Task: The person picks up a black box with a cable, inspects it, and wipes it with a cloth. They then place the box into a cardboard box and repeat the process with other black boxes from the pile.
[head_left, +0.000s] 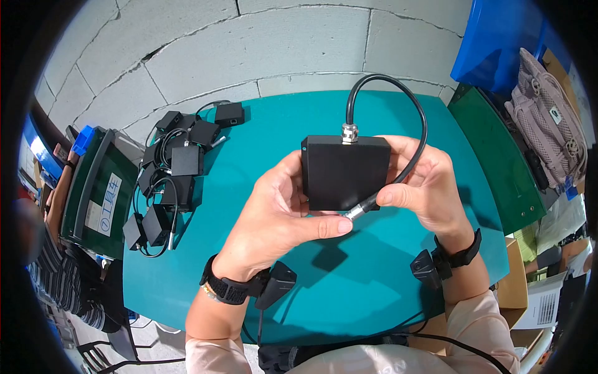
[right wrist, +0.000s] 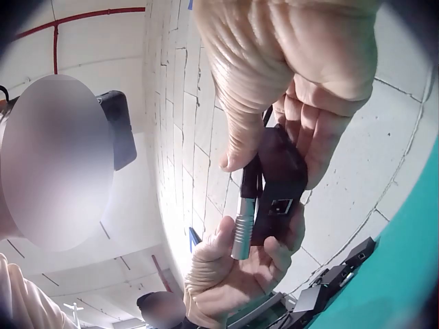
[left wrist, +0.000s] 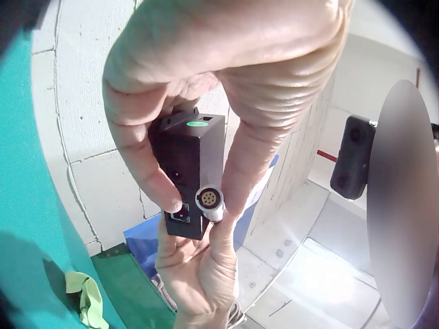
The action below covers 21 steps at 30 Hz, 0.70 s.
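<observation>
A flat black box (head_left: pixel 346 174) is held up over the green table between both hands. From a metal cable gland (head_left: pixel 350 133) on its top edge, a black cable (head_left: pixel 423 118) loops round to the right and down to a silver round connector (head_left: pixel 358 212). My left hand (head_left: pixel 268 212) grips the box's left side, its thumb at the connector's tip. My right hand (head_left: pixel 427 184) holds the right side, fingers behind the box and thumb on the cable end. Several pins show inside the connector (left wrist: pixel 210 199) in the left wrist view. In the right wrist view, a network port (right wrist: pixel 280 206) sits in the box's side.
Several black boxes with cables (head_left: pixel 187 160) lie piled at the table's left. Green crates stand beside the table, one left (head_left: pixel 87 206), one right (head_left: pixel 492 143). A blue bin (head_left: pixel 492 50) is at the back right. Behind the table rises a block wall (head_left: pixel 249 50).
</observation>
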Each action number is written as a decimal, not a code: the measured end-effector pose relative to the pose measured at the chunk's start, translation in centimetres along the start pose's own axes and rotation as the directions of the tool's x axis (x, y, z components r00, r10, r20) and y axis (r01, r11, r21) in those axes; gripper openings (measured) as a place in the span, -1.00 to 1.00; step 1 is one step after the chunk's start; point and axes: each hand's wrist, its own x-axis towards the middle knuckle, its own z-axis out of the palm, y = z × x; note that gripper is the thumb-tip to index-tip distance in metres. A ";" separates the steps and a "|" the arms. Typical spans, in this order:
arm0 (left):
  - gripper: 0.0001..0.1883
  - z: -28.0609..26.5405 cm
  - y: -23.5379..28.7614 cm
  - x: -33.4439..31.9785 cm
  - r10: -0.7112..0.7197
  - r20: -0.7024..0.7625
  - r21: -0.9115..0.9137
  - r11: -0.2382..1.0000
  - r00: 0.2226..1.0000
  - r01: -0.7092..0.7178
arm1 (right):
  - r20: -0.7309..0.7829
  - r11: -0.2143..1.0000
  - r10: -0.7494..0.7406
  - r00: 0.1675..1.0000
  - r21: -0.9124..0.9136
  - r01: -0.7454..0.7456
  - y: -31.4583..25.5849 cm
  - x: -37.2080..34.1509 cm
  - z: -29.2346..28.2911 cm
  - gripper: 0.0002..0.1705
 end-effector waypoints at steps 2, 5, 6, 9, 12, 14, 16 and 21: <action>-0.30 0.0 -0.1 0.0 -0.002 -0.007 -0.005 1.000 1.000 0.002 | 0.001 0.998 -0.044 0.999 -0.045 0.044 0.1 0.0 0.0 -0.41; -0.29 0.1 0.1 -0.1 -0.018 -0.021 -0.016 1.000 1.000 0.017 | -0.003 0.997 0.001 1.000 -0.071 -0.001 0.1 -0.1 -0.2 -0.41; -0.29 0.2 0.1 -0.1 -0.036 -0.028 -0.029 0.999 0.999 0.035 | -0.006 0.997 -0.005 1.000 -0.071 0.005 -0.1 -0.1 -0.3 -0.41; -0.30 -0.1 -0.3 -0.1 0.003 -0.024 0.021 1.000 1.000 -0.003 | 0.013 0.990 0.073 0.997 -0.119 -0.071 -0.8 -0.2 -0.3 -0.40; -0.30 0.1 -0.1 0.0 0.009 -0.016 0.013 1.000 1.000 -0.009 | -0.004 0.998 0.056 0.998 -0.038 -0.056 -0.8 -0.1 0.2 -0.38; -0.30 -0.2 -0.5 0.1 0.031 -0.009 0.024 0.999 0.999 -0.031 | -0.029 1.000 0.028 0.999 0.003 -0.027 -0.5 -0.1 0.3 -0.37; -0.30 -0.2 -0.7 0.2 0.051 0.000 0.033 0.998 0.999 -0.050 | -0.020 1.000 0.009 1.000 -0.014 -0.009 -0.1 0.0 0.2 -0.37; -0.30 -0.1 -0.8 0.1 0.047 -0.030 0.030 0.998 0.998 -0.046 | -0.008 0.999 0.014 1.000 -0.045 -0.014 -0.1 -0.2 0.0 -0.37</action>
